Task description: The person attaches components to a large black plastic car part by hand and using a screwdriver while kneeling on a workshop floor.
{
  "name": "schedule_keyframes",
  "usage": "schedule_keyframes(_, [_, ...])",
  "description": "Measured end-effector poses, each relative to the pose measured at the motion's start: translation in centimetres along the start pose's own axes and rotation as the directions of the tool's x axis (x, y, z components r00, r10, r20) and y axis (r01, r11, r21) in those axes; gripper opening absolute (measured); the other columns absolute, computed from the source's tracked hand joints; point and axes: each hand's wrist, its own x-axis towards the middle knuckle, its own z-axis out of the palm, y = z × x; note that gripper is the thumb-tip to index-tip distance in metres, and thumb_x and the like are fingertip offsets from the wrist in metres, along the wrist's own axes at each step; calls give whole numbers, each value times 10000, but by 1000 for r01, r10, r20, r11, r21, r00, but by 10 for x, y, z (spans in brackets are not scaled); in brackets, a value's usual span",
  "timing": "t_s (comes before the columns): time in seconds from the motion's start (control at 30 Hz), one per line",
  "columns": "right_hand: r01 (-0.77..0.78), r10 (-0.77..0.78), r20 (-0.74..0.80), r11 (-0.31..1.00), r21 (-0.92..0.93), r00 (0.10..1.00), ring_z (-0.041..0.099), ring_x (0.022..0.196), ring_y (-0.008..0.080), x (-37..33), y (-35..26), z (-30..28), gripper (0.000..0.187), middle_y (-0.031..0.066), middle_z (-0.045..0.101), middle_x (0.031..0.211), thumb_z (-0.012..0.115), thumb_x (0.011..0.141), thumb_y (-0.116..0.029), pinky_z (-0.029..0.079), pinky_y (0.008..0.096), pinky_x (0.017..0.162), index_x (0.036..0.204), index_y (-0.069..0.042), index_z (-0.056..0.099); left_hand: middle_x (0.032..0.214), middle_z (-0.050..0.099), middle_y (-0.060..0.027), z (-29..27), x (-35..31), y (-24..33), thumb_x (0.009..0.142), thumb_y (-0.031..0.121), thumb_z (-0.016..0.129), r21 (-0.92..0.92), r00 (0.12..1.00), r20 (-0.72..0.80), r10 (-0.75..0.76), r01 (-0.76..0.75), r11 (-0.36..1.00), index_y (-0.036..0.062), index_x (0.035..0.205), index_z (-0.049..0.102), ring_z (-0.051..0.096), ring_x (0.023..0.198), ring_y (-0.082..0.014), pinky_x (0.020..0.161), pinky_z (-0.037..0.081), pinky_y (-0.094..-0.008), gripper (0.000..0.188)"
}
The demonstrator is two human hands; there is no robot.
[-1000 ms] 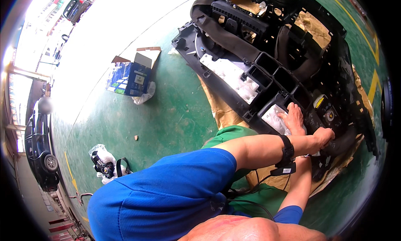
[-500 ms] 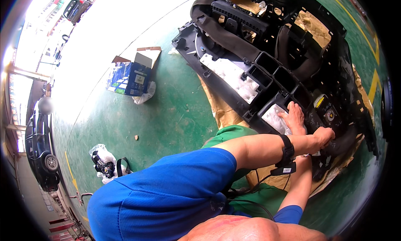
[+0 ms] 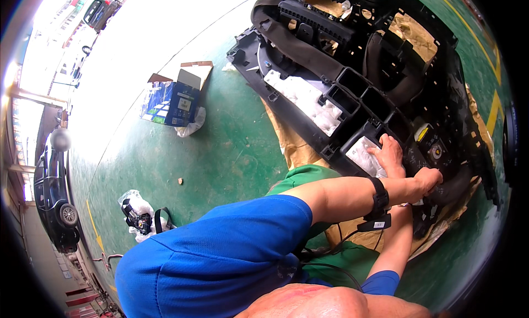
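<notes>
Far left edge: a dark car (image 3: 52, 191) parked outside. Lower left there's a bag (image 3: 138, 213) w/ black straps on the green floor (image 3: 220, 152). Upper left-center, an open blue box (image 3: 173, 100) w/ flaps up, just parked out of the way prob.

Right half of frame: big black dash (image 3: 352, 81) lying on cardboard (image 3: 292, 141), I'd guess so the plastic doesn't scrape the floor.

Lower right is where the hands are, both at the dash's near end. The arm w/ the black wristband crosses the frame from the left, so I read it as the left hand (image 3: 427, 180); it's curled shut round a black edge of the dash, looks like it's bracing. Right hand (image 3: 391, 155) comes up from below, fingers spread flat on a whitish panel set in the dash, pressing, not gripping. Dash sits right under both palms.
</notes>
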Motion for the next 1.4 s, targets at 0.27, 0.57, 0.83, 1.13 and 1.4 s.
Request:
schedule_keyframes(0.27, [-22,22,33,1000,-7,999,628,929,356,1,-1,-1,488,164,649,931,856,672,-370,490,438,815,912,-47,579,494,476,-57,0,2,-2,755,206,589,10,1000,2,-6,6,1000,84,536,491,428,403,-180,408,302,-339,269])
schedule_keyframes(0.57, [-27,29,61,999,-41,998,630,965,357,3,0,0,504,179,655,961,835,699,-387,489,443,846,962,-32,592,492,471,-53,1,-3,2,750,199,586,13,1000,9,-2,2,1000,86,524,489,421,403,-178,408,298,-337,270])
schedule_keyframes(0.83, [-25,30,73,997,-70,997,623,975,356,3,-2,-1,542,173,644,965,833,703,-421,484,451,850,979,-38,567,490,482,-72,-1,2,-1,757,181,581,39,1000,11,23,-24,999,79,531,500,440,402,-200,421,318,-342,261])
schedule_keyframes(1.13, [-35,42,91,996,-85,995,618,984,359,3,0,-1,555,172,642,971,834,704,-423,484,453,855,984,-41,544,472,481,-76,1,0,1,761,192,579,33,1000,5,7,-7,999,67,514,508,452,404,-211,433,335,-358,285])
schedule_keyframes(1.4, [-45,55,85,993,-106,995,619,993,360,4,-3,-2,555,175,643,977,837,702,-425,484,454,859,979,-41,546,496,470,-37,0,2,-2,758,221,599,24,1000,13,-6,6,1000,96,524,478,412,405,-160,403,289,-327,291])
